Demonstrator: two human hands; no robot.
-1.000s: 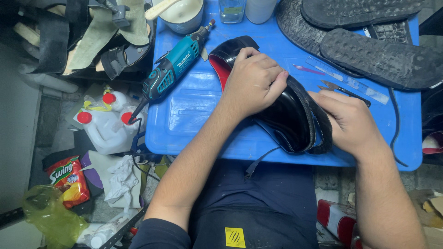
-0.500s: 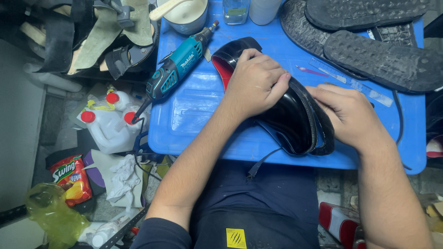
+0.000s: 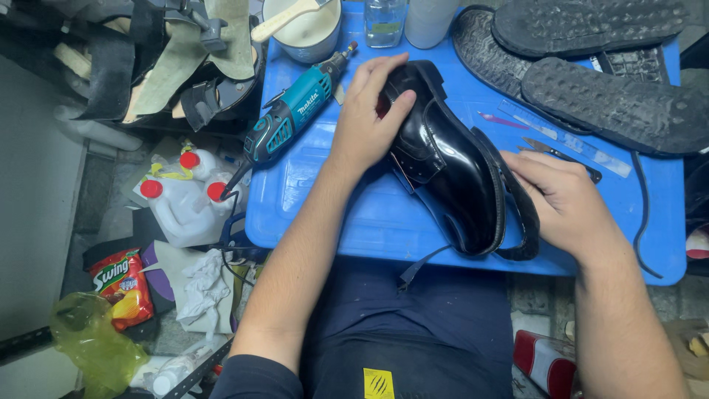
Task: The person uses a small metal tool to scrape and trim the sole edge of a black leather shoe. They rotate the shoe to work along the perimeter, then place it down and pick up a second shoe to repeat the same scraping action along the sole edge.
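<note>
With the left hand (image 3: 369, 122) clamping the glossy black leather shoe (image 3: 450, 166) at its opening, the right hand (image 3: 565, 203) should press the loose black rubber strip (image 3: 517, 199) evenly along the edge.

A glossy black shoe (image 3: 443, 170) lies on the blue table (image 3: 354, 222), toe toward six o'clock. The left hand (image 3: 369, 122) grips its heel end at eleven o'clock; the right hand (image 3: 565, 203) presses the loose sole strip (image 3: 517, 199) at three o'clock. A teal rotary tool (image 3: 292, 118) lies at ten o'clock, spare black soles (image 3: 613, 103) at one.
</note>
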